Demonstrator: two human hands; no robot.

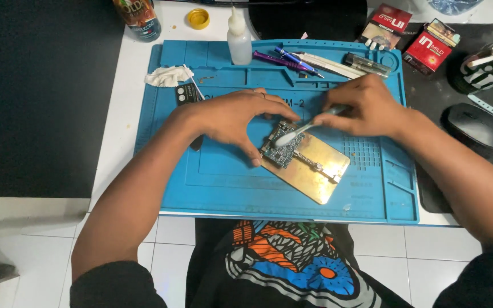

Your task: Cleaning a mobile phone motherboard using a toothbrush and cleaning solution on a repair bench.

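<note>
- Right now the board sits clamped at the upper-left end of a brass plate, which lies slantwise on the blue mat.
- Left hand is curled narrow, thumb and fingers pinching around the board's near edge and corner to steady it.
- Right hand is closed on a brush, its pale head touching the board's top face.
- I'd judge the board light, thin and stiff, yet fragile: small parts on top could shear off under sideways force.
- Best held by its bare edges or corners, as the left hand does, never across the populated face.
- Plate looks heavier and smooth, so it may slide on the mat if pushed; holding it down seems wise.
- Brush is light and slim, and a pencil-like hold near the middle suits it.
- Nearby, along the mat's far rail: 1 white squeeze bottle, some tools, a wad of tissue.
</note>
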